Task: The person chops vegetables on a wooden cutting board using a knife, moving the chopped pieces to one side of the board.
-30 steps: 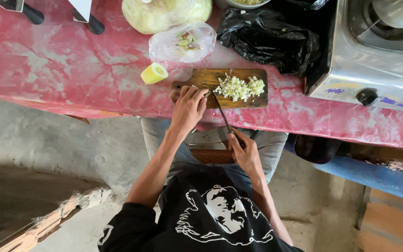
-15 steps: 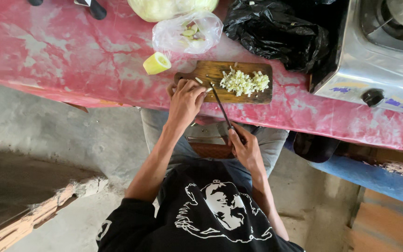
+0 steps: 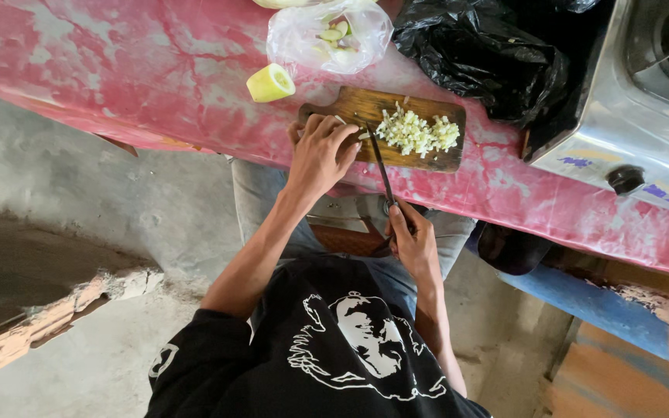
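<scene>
Knife (image 3: 381, 166) tip shifted closer to chopped pile (image 3: 416, 133) on cutting board (image 3: 435, 159); right hand (image 3: 410, 246) wrapped round handle, left hand (image 3: 320, 152) fingers curled, pressing a small piece by blade.

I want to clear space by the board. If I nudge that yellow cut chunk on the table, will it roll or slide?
The yellow chunk looks cylindrical and seems to lie tilted on its side, so it would probably roll in a curve. It looks small and likely light. Its cut face may be moist, so it could slip on the smooth red table.
</scene>
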